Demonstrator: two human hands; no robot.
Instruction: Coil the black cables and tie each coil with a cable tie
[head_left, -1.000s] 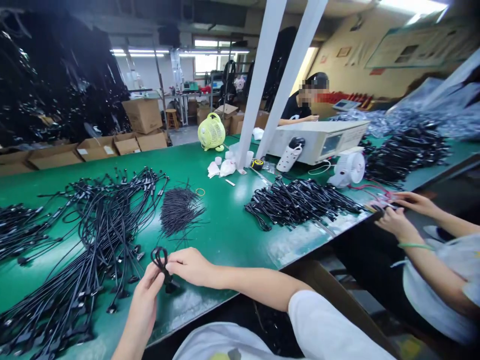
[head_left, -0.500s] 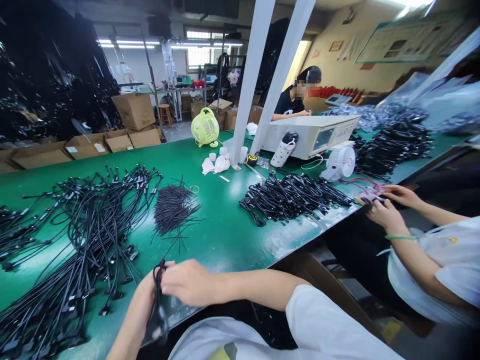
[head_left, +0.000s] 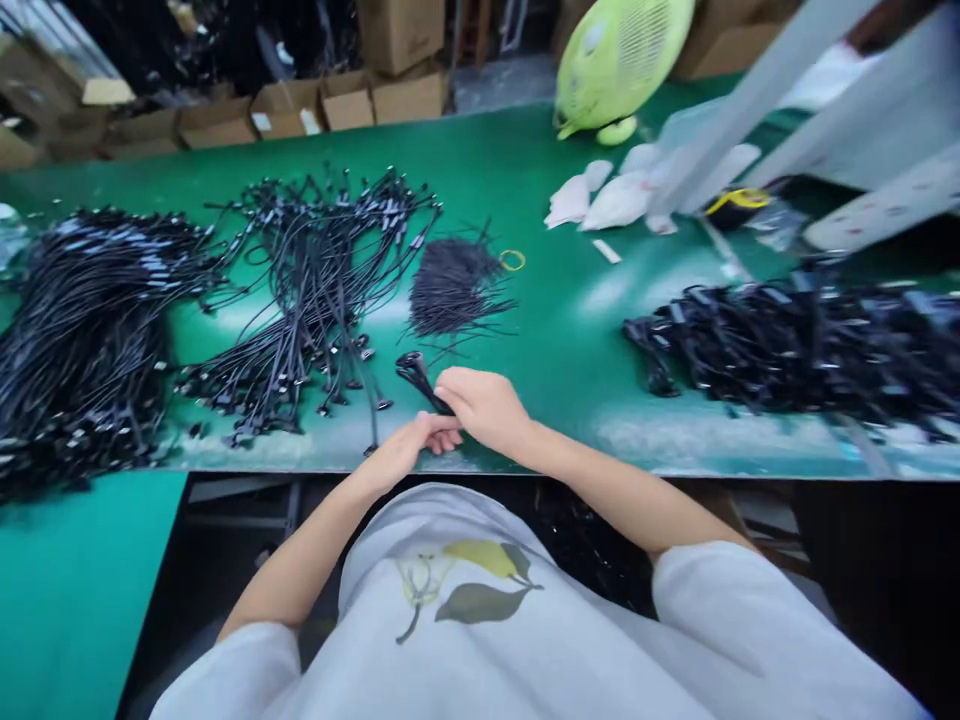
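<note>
A folded black cable (head_left: 421,378) is held over the front edge of the green table, its looped end pointing away from me to the left. My right hand (head_left: 484,405) pinches it from the right with closed fingers. Just below, my left hand (head_left: 431,438) is closed around its lower part, thumb against the right fingers; that end of the cable is hidden by the hands. Beyond them lies a pile of thin black ties (head_left: 454,285). Spread to the left are loose black cables (head_left: 311,300) with plugs on their ends.
Another thick heap of black cables (head_left: 82,330) lies far left. Bundled cables (head_left: 795,345) are piled at the right. A yellow ring (head_left: 512,260), white crumpled wraps (head_left: 619,200), a tape measure (head_left: 739,205) and a green fan (head_left: 626,60) stand farther back. White posts (head_left: 765,110) rise at the right.
My view has swung left and down to the hands. The cable's loops now point away from me; half a second ago it hung, blurred, between my hands.
</note>
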